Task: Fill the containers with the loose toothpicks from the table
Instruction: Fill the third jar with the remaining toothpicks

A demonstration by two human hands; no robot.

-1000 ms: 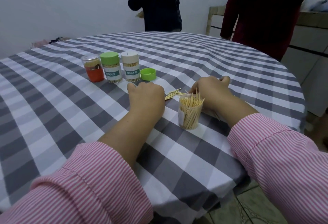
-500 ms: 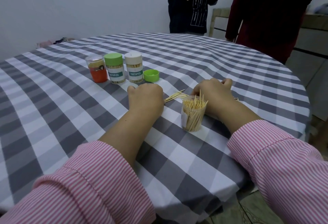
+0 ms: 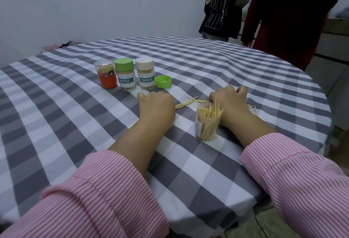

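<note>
Step in hand, as I judge it: gathering the loose toothpicks to load the open container; not yet lifted.

Far left at about 11 o'clock from my hands, a row on the checked worktop: an orange-bottomed container with a clear lid, a green-lidded container labelled TOOTHPICK, a white-lidded container with the same label; all three capped and showing sticks inside, so I take them as done; a loose green cap lies just right of the white one, probably the open container's lid.

My left hand rests knuckles-up on the cloth, fingers curled under; whether it pinches any sticks I cannot tell, the fingertips are hidden.

Between my hands, a small bundle of loose toothpicks, thin pale wood, roughly parallel, one end reaching my left hand at its 3 o'clock side.

Next right, the open container: clear, upright, lidless, packed with sticks that fan out above the rim; near full by my guess.

My right hand lies just behind it at 1 o'clock, fingers bent down over the cloth; grip hidden, cannot tell; a few more stray toothpicks poke out at its 3 o'clock.

Next move calls for squaring the bundle into one pinch, points aligned, then dropping it vertically into the crowded mouth without tipping the container.
</note>
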